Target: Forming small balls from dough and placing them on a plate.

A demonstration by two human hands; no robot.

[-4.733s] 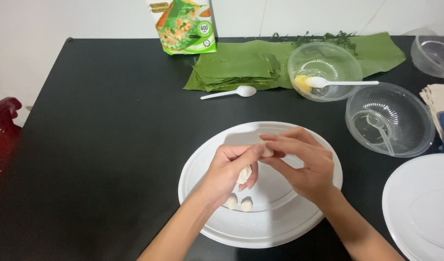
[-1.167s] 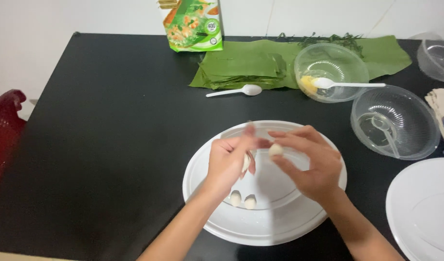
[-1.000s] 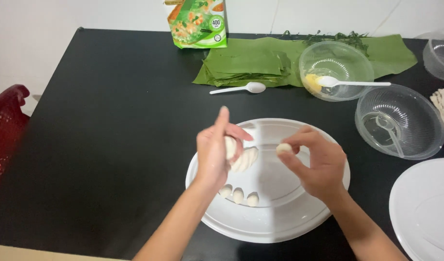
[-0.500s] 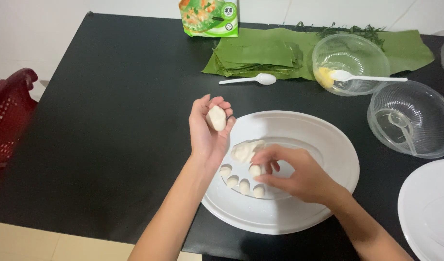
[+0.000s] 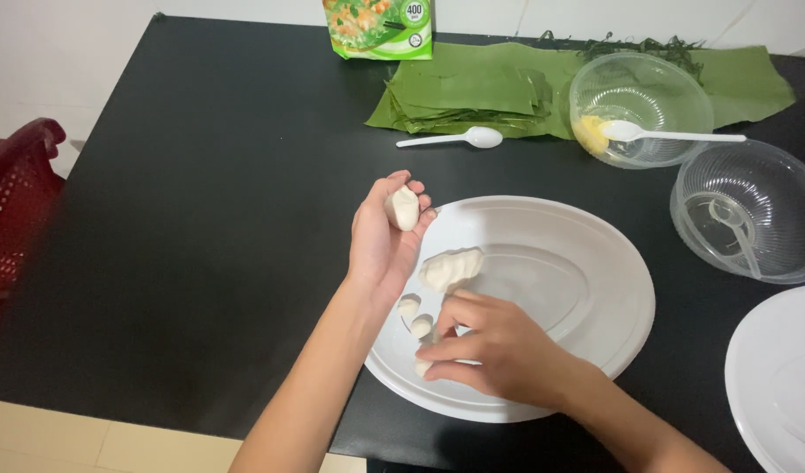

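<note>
My left hand (image 5: 383, 238) is raised palm-up over the left rim of a white oval plate (image 5: 578, 298), its fingers curled around a small lump of white dough (image 5: 403, 208). A bigger dough lump (image 5: 450, 267) lies on the plate. Below it, a row of small dough pieces (image 5: 413, 314) lines the plate's left edge. My right hand (image 5: 499, 350) rests low on the plate, fingertips down at the near end of that row, where a piece peeks out under the fingers.
Folded green leaves (image 5: 472, 88) and a white plastic spoon (image 5: 455, 138) lie at the back, with a green packet (image 5: 378, 26) behind. Right: a clear bowl with yellow filling and spoon (image 5: 639, 118), another clear bowl (image 5: 748, 210), a white plate (image 5: 783, 385). A red chair (image 5: 12, 206) stands left.
The dough was pulled apart between both hands. My left hand lifted away with one lump; my right hand went down to the row of small pieces at the plate's edge.
</note>
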